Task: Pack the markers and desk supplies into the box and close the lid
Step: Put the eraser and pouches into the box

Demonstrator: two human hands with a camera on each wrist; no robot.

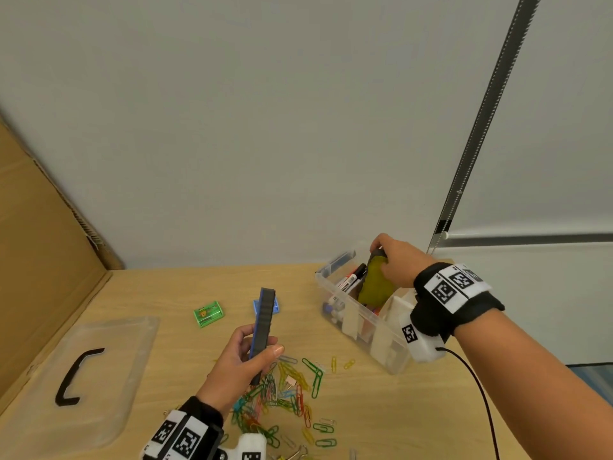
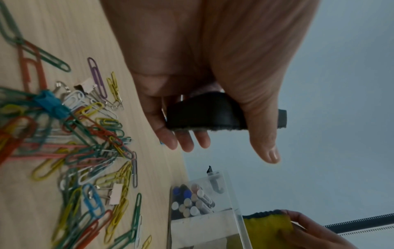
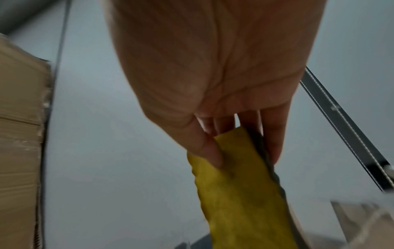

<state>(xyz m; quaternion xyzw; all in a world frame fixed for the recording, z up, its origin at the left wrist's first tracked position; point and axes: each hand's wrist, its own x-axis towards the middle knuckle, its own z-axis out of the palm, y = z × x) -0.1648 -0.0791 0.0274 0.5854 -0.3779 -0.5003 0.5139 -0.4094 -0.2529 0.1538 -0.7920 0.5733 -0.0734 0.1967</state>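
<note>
Erasers: right hand (image 1: 396,262) pinches the yellow eraser (image 1: 374,283), light and soft-faced, over the box (image 1: 365,336); left hand (image 1: 243,356) grips the blue eraser (image 1: 263,322) by its stiff edges.

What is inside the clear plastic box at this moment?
Inside the box: markers at the far end, white dividers, and the yellow eraser the right hand holds. The eraser covers what lies beneath it.

Clear box (image 1: 361,330) open, markers (image 1: 350,281) inside; yellow eraser (image 1: 374,283) upright in it; lid (image 1: 109,376) apart, flat.
</note>
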